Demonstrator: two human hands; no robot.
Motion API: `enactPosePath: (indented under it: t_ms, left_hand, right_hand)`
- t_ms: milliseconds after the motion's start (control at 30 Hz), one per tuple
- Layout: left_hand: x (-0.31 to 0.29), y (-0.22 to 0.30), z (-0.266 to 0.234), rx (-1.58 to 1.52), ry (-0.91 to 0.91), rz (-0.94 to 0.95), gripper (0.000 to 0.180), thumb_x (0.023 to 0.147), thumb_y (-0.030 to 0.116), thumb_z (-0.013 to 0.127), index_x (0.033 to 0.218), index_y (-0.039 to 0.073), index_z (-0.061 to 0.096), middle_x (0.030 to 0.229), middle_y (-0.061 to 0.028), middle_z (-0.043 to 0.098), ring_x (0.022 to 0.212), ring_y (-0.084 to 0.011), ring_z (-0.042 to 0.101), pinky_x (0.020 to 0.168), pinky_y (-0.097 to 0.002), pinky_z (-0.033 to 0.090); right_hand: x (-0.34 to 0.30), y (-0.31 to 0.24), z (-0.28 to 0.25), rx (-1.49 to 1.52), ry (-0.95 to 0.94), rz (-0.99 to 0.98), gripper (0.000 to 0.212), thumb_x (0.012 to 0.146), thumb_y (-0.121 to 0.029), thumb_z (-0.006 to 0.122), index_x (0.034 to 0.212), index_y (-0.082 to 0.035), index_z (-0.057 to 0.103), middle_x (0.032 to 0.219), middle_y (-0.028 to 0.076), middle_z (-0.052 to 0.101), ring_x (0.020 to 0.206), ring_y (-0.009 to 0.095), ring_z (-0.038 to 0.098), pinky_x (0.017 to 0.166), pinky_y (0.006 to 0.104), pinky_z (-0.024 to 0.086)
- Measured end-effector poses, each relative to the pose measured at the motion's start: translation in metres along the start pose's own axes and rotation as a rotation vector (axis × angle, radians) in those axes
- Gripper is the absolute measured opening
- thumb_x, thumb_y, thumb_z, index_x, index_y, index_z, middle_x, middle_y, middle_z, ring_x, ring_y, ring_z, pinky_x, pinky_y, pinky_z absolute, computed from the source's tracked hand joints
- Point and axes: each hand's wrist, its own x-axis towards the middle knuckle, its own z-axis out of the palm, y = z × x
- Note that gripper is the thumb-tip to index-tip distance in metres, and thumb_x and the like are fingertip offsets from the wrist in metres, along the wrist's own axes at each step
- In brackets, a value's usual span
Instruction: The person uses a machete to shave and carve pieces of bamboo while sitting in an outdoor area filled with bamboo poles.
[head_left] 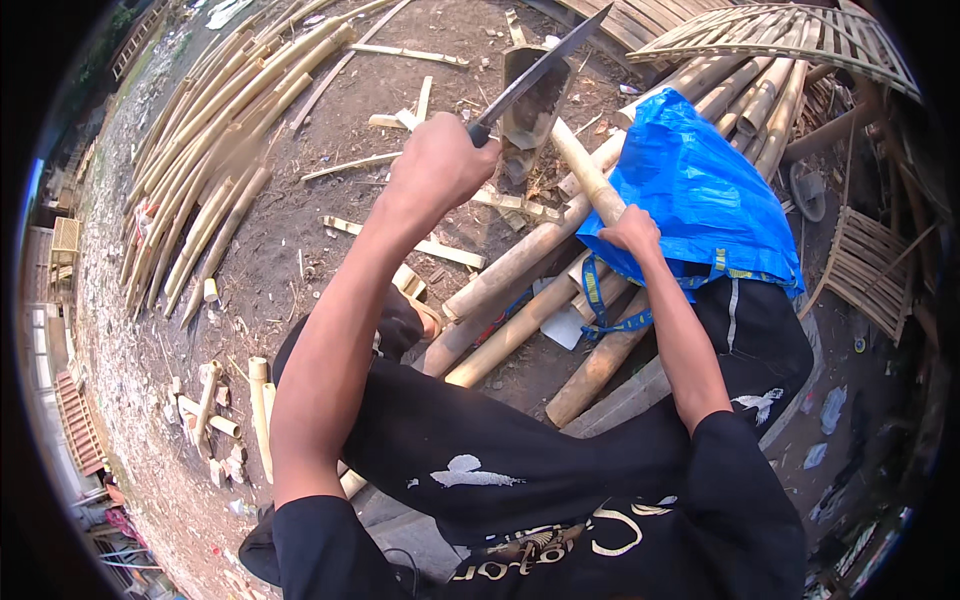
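My left hand [440, 165] is closed round the dark handle of a machete [550, 70], raised with its long blade slanting up to the right. My right hand [632, 232] grips a short bamboo pole [588, 175] near its lower end; the pole's far end points up and left, below the blade and apart from it. Beside the right hand, a blue plastic sheet or bag [690, 180] with a patterned strap [620, 325] covers my right knee. A brown, worn block [530, 110] stands behind the machete blade, near the far end of the pole.
Thick bamboo poles [520, 330] lie between my legs. Long stacked bamboo [220, 150] lies at the far left, with split strips [420, 243] scattered on the dirt. Slatted bamboo panels [870, 270] rest at the right, near more poles [770, 100]. Short offcuts [208, 405] lie at the left.
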Motion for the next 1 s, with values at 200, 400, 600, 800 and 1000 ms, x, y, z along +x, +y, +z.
enactPosePath:
  t_ms: [200,400,600,800,1000]
  left_hand:
    - [0.010,-0.001,0.001,0.061,0.116,0.017,0.040,0.086,0.030,0.066,0.090,-0.010,0.070,0.085,-0.0288,0.070,0.086,-0.0399,0.072,0.080,-0.0472,0.056]
    - [0.013,-0.004,0.003,0.092,0.128,0.038,0.033,0.083,0.022,0.066,0.094,-0.009,0.071,0.094,-0.0293,0.071,0.094,-0.0421,0.070,0.086,-0.0492,0.055]
    - [0.003,-0.002,0.001,0.068,0.115,0.027,0.027,0.082,0.015,0.065,0.096,-0.006,0.072,0.100,-0.0290,0.071,0.100,-0.0420,0.070,0.089,-0.0489,0.055]
    - [-0.001,-0.006,0.002,0.093,0.132,0.081,0.032,0.085,0.021,0.068,0.095,-0.008,0.070,0.096,-0.0297,0.070,0.095,-0.0419,0.070,0.087,-0.0495,0.055]
    - [0.004,-0.005,0.010,0.083,0.078,0.053,0.029,0.080,0.014,0.065,0.097,-0.009,0.071,0.100,-0.0294,0.070,0.098,-0.0420,0.070,0.088,-0.0498,0.055]
  right_hand:
    - [0.003,0.012,-0.007,1.510,-0.726,0.069,0.040,0.078,-0.024,0.081,0.106,-0.003,0.061,0.087,0.009,0.067,0.070,0.020,0.067,0.070,0.0362,0.060]
    - [-0.080,0.011,-0.179,1.451,-0.244,-0.480,0.037,0.084,-0.022,0.080,0.108,0.000,0.062,0.092,0.007,0.066,0.078,0.015,0.067,0.072,0.0312,0.060]
    - [-0.181,0.017,-0.356,1.012,0.697,-0.700,0.044,0.081,-0.016,0.075,0.115,0.007,0.061,0.099,0.011,0.068,0.092,0.019,0.067,0.085,0.0298,0.049]
    - [-0.182,0.000,-0.272,0.756,0.856,-0.617,0.018,0.075,-0.010,0.078,0.087,0.001,0.070,0.075,0.006,0.068,0.067,0.012,0.065,0.062,0.0271,0.050]
    - [-0.159,0.040,-0.167,0.937,-0.337,-0.273,0.032,0.068,-0.012,0.075,0.095,0.001,0.063,0.081,0.008,0.064,0.069,0.018,0.065,0.066,0.0324,0.054]
